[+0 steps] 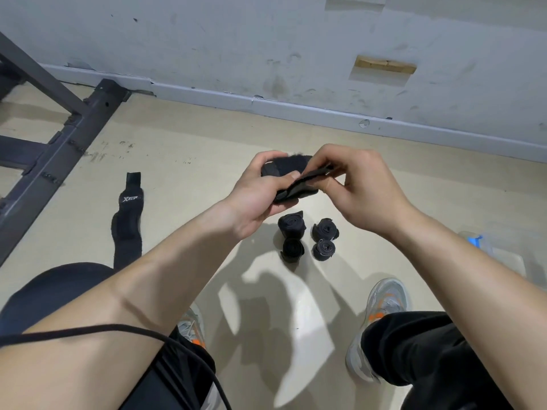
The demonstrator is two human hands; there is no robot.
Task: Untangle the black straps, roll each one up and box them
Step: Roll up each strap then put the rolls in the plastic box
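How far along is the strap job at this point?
Done: four rolled straps sit together on the floor. In hand: the left hand holds a partly rolled strap while the right hand pinches its loose end. Left: one flat strap lies unrolled by the left knee, and nothing is boxed; no box is in view.

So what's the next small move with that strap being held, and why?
Probably wrap the loose tail pinched by the right hand round the roll in the left hand and press it down: it looks nearly rolled, like the four finished rolls on the floor.
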